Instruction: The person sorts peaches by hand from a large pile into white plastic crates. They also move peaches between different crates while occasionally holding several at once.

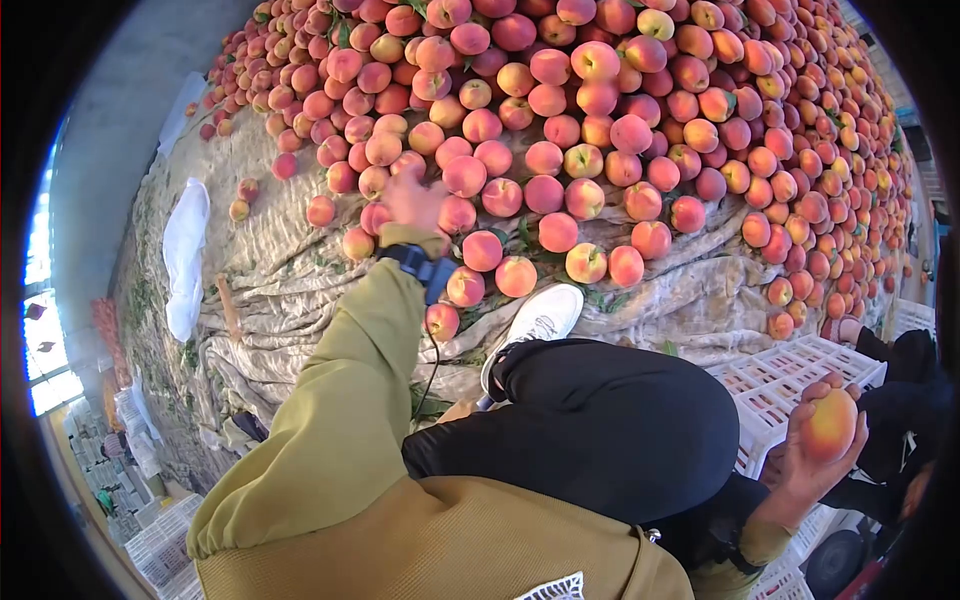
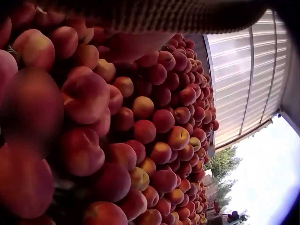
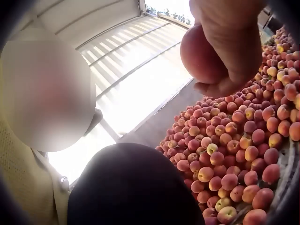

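Peaches (image 1: 545, 193) lie in a large heap across a crumpled cloth (image 1: 270, 270). Over the near edge of the heap my left hand (image 1: 415, 205) reaches down, blurred, its fingers spread among the peaches. In the left wrist view, peaches (image 2: 84, 96) crowd close under that hand (image 2: 136, 46), which is mostly dark and cut off by the sleeve. At the right, my right hand (image 1: 795, 470) grips a single red and yellow peach (image 1: 828, 425), raised beside the knee. The right wrist view shows the fingers (image 3: 239, 51) curled round this peach (image 3: 201, 55).
A white plastic crate (image 1: 800, 370) stands right of my knee, with another person's dark-clothed legs (image 1: 890, 410) beyond it. My shoe (image 1: 545, 315) rests on the cloth among loose peaches. A white cloth bundle (image 1: 185, 260) lies left; more crates (image 1: 165, 545) stand lower left.
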`<state>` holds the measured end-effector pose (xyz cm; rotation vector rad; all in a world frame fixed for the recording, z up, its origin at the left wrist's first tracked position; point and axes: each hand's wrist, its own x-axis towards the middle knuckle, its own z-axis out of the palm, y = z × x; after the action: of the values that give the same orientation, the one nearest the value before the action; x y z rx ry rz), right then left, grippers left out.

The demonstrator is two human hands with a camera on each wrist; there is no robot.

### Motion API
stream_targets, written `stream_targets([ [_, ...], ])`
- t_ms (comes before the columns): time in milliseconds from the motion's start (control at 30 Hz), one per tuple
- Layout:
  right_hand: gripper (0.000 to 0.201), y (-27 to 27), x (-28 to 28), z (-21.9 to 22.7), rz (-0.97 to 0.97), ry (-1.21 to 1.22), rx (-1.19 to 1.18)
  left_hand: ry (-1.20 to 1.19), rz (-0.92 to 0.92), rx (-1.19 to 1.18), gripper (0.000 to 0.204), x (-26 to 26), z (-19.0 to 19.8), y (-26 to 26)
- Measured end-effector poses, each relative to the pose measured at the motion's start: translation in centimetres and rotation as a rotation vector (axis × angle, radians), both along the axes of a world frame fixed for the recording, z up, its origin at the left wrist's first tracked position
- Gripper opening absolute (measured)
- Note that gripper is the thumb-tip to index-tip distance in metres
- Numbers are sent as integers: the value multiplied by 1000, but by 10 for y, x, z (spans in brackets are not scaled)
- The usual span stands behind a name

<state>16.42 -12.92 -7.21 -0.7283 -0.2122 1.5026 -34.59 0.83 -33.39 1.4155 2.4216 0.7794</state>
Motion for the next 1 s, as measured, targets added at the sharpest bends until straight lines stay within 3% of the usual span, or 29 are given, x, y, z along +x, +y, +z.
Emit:
stream_targets([
  [33, 29, -1, 0, 0, 31, 11, 9, 167, 272, -115, 58, -30, -10, -20],
  [67, 26, -1, 0, 1, 64, 22, 20, 226, 400, -276, 68, -50, -1, -34],
  [133, 23, 0, -5, 1, 57, -10, -3, 64, 469, -371, 85, -115, -32, -56],
  [267, 26, 1, -12, 0, 40, -76, -71, -86, 412, -543, 85, -134, -44, -48],
  [400, 30, 3, -14, -1, -10, -129, -123, -4, 278, -580, 86, -114, -44, -41],
  [467, 31, 0, -27, 6, -156, -186, -269, 15, 98, -527, 86, -90, -38, -24],
  [533, 35, -3, -27, 0, -153, -195, -270, -80, -124, -415, 86, -42, -46, 15],
  [567, 30, -3, -30, 1, -49, -448, -166, -120, -208, -360, 86, -19, -47, 36],
  [600, 26, 2, -31, 2, -46, -542, -227, -148, -274, -304, 86, 5, -46, 58],
  [633, 27, 2, -26, -17, -65, -110, -120, -172, -322, -264, 86, 35, -42, 79],
  [733, 24, 4, -30, -17, -152, -91, -174, -218, -418, -209, 87, 108, -7, 102],
  [1000, 28, -3, -23, -14, -144, -136, -134, -292, -493, -203, 88, 149, 16, 98],
])
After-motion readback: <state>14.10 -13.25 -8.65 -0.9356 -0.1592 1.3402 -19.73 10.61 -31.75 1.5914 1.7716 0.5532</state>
